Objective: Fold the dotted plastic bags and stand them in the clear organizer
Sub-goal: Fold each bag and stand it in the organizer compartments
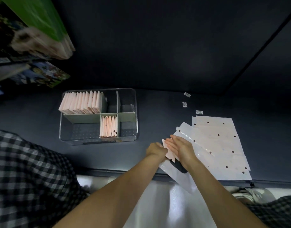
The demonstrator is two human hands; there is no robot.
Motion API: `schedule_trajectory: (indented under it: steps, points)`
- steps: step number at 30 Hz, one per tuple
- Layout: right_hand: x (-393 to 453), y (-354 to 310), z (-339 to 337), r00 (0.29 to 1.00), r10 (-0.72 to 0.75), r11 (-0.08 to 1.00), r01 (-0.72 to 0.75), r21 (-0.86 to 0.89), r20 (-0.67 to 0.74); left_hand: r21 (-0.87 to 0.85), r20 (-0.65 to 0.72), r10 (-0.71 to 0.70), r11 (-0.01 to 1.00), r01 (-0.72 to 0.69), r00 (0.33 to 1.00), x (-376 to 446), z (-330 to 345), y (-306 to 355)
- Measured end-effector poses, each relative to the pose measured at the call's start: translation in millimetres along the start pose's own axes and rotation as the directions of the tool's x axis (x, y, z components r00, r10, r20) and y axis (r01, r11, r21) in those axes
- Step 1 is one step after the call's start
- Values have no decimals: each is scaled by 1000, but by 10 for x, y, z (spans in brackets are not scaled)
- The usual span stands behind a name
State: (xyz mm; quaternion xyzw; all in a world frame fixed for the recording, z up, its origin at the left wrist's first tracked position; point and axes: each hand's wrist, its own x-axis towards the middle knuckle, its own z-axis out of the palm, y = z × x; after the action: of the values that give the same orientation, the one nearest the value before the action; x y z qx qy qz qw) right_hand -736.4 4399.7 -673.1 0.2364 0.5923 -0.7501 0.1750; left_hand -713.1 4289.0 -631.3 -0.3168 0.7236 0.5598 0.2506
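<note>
organizer [98, 139]: clear glossy plastic | bags [220, 145]: glossy plastic film | table [158, 112]: dark matt

One head-worn camera looks steeply down, close over the dark table [158, 99].

Dark tabletop [158, 63]. Three small barcode stickers [184, 104] lie far right. Stacked printed boxes [34, 38], possibly games, far left. Checkered fabric [26, 178] near left.
</note>
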Motion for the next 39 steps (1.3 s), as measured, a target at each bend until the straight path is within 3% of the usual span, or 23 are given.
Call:
schedule_trajectory:
  steps: [3,5,7,10,17,19,20,22,23,24,28,31,33,39]
  points:
    - [-104,-30,42,942,-249,936,175,-306,-225,-161,20,79,984,-75,997,-112,-106,10]
    - [-246,-66,134,911,-336,879,211,-429,-240,-217,41,189,960,-176,981,-206,-243,24]
    - [-389,-108,287,959,-241,901,163,-401,-152,-313,60,280,917,-248,958,-297,-412,19]
    - [-553,-210,597,996,-60,973,43,-225,-67,-445,87,331,857,-260,940,-394,-672,-64]
    - [-683,-313,1129,996,-85,965,91,-245,33,-641,52,310,740,-206,949,-363,-1159,-210]
    - [-639,-348,1252,992,-123,942,122,-314,17,-557,-37,360,767,-319,932,-316,-1282,-221]
    - [-600,-376,1310,986,-165,918,153,-365,-3,-404,-136,413,807,-431,900,-284,-1354,-247]
    - [-508,-445,1419,956,-293,816,234,-528,-30,170,-291,568,823,-542,770,-185,-1493,-355]
    - [-465,-481,1478,932,-363,725,271,-633,-16,427,-301,641,753,-501,706,-143,-1556,-418]
    - [-426,-508,1538,908,-420,606,294,-739,18,574,-286,680,686,-447,675,-119,-1608,-469]
    - [-297,-514,1808,878,-439,96,255,-962,189,728,-193,680,583,-361,708,-11,-1635,-625]
    - [-229,-457,1957,896,-350,-126,243,-962,272,745,-176,691,559,-365,701,41,-1605,-660]
    - [-200,-411,2017,916,-320,-119,215,-969,242,726,-184,694,574,-380,696,61,-1588,-683]
    - [-101,-313,2075,972,-176,244,199,-949,158,700,-210,727,579,-418,654,81,-1555,-705]
